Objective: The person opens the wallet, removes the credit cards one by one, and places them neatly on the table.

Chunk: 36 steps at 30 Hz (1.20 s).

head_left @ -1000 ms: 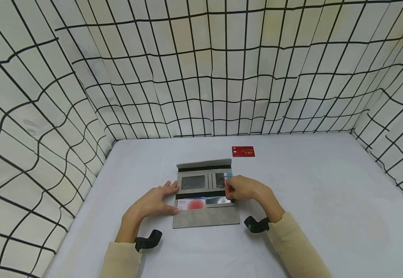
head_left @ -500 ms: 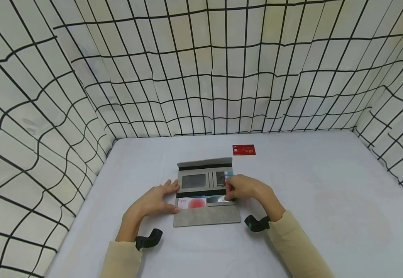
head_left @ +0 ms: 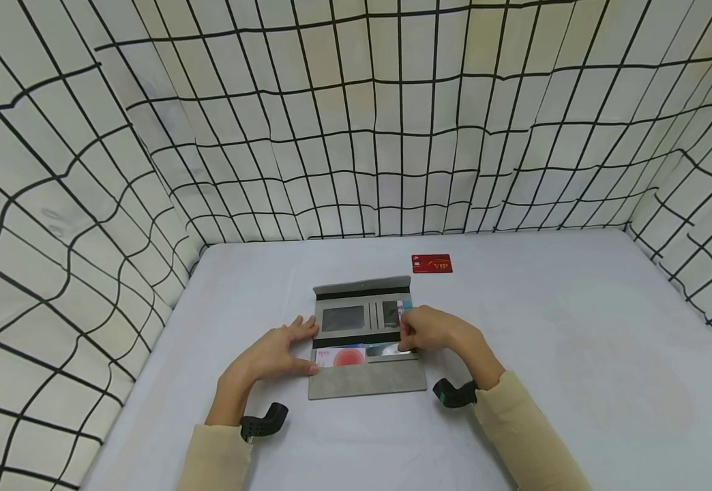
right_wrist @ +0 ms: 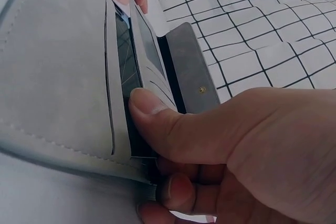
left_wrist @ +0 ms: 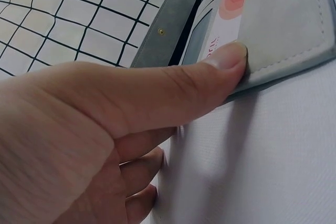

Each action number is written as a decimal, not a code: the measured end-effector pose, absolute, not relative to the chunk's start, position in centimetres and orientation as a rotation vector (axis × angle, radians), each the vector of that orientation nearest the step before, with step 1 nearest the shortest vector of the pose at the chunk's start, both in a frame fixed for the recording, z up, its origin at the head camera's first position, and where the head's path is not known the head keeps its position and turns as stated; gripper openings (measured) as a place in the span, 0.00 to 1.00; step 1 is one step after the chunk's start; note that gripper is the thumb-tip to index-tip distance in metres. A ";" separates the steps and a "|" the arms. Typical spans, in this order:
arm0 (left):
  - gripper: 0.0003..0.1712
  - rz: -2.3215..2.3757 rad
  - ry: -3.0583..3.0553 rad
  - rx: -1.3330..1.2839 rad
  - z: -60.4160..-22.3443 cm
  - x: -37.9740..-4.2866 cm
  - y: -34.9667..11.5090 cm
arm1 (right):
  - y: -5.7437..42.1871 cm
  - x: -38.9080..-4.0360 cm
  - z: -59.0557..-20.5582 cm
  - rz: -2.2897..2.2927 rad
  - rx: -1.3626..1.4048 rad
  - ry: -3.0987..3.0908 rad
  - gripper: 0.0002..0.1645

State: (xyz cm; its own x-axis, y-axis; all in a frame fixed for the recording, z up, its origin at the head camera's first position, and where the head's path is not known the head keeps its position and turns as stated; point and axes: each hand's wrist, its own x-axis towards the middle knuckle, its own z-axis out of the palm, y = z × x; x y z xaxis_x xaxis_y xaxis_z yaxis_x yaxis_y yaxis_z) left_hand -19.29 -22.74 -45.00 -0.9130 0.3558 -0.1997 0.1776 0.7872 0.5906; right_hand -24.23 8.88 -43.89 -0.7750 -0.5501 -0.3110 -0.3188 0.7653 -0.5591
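Observation:
A grey wallet point(head_left: 368, 383) lies unfolded on the white table, its snap flap point(right_wrist: 191, 66) raised at the far side. My left hand point(head_left: 276, 353) is spread at its left edge, the thumb resting on the corner in the left wrist view. A white card with a red circle point(head_left: 340, 357) sits in the near left pocket. Over the near right pocket, my right hand point(head_left: 432, 329) pinches a dark glossy card point(right_wrist: 126, 56), thumb on its face and the other fingers curled behind. Part of that card is hidden inside the slot. A blue-and-white card point(head_left: 404, 307) shows beside my right knuckles.
A red VIP card point(head_left: 432, 263) lies beyond the wallet, to the right. White walls with black netting point(head_left: 356, 157) border the back and sides of the table point(head_left: 565, 354). Black wrist cameras point(head_left: 264, 421) sit on both wrists.

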 end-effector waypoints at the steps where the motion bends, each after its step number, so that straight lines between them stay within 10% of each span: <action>1: 0.47 0.841 2.678 0.407 -45.0 -19.3 -22.7 | 8.9 -24.2 -43.9 -0.674 -0.655 2.497 0.11; 36: 0.47 0.825 2.690 0.428 -45.0 -19.3 -22.5 | 9.0 -24.6 -44.1 -0.727 -0.621 2.548 0.08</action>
